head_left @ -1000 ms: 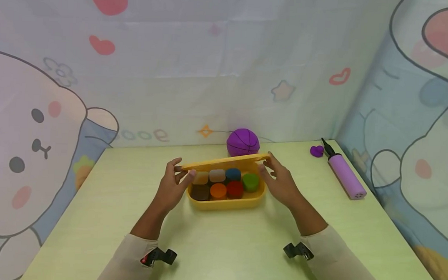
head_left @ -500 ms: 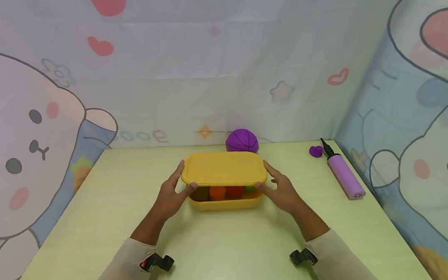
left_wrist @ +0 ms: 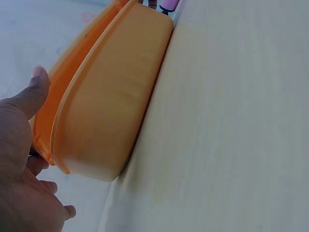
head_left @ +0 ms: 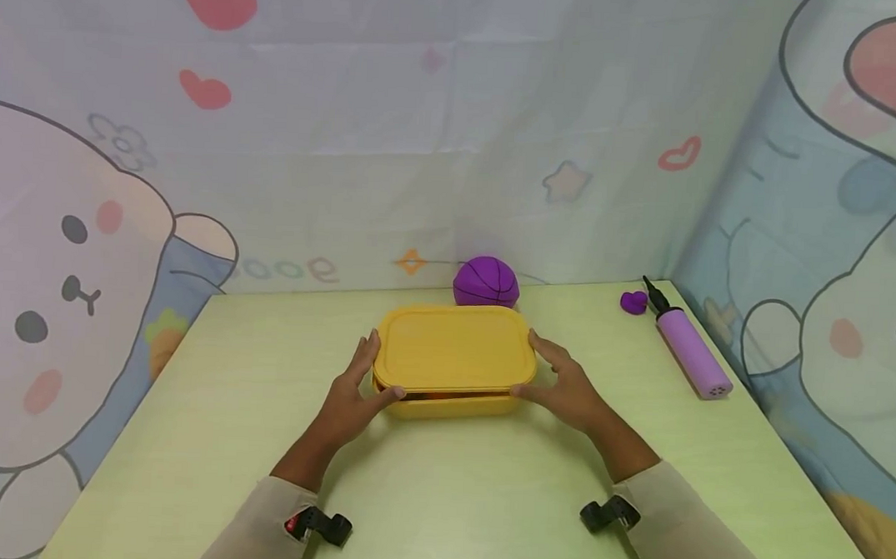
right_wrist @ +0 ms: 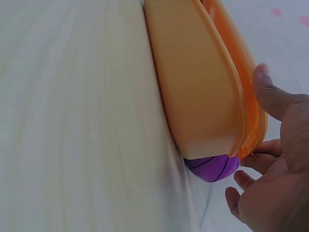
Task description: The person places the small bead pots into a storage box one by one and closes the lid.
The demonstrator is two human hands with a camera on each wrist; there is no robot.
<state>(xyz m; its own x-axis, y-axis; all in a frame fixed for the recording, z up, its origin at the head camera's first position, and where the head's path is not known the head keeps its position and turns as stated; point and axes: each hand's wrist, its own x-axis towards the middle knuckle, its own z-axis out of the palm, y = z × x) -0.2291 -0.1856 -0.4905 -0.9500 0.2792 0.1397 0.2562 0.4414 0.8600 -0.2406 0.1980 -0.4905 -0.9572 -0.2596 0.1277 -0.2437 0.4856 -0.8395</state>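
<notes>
A yellow lid [head_left: 456, 346] lies over a yellow plastic box [head_left: 457, 408] on the table, its front edge raised so a narrow dark gap shows. My left hand [head_left: 348, 404] holds the lid's left end, thumb at the front corner and fingers along the side. At the other end my right hand [head_left: 569, 395] grips it likewise. The left wrist view shows the left thumb [left_wrist: 37, 89] on the lid's edge, above the box wall [left_wrist: 106, 96]. In the right wrist view, the right thumb [right_wrist: 264, 87] presses the lid's edge. The box's contents are almost wholly hidden.
Behind the box sits a purple ball [head_left: 487, 283] with black lines. At the back right lie a lilac hand pump [head_left: 691, 353] with a black nozzle and a small purple piece [head_left: 633, 302]. A printed cloth [head_left: 346, 200] rises behind the table [head_left: 438, 496].
The lid, tilted up at the back at first, has been lowered onto the box by both hands. The colourful round and block-like pieces inside have gone out of sight beneath it.
</notes>
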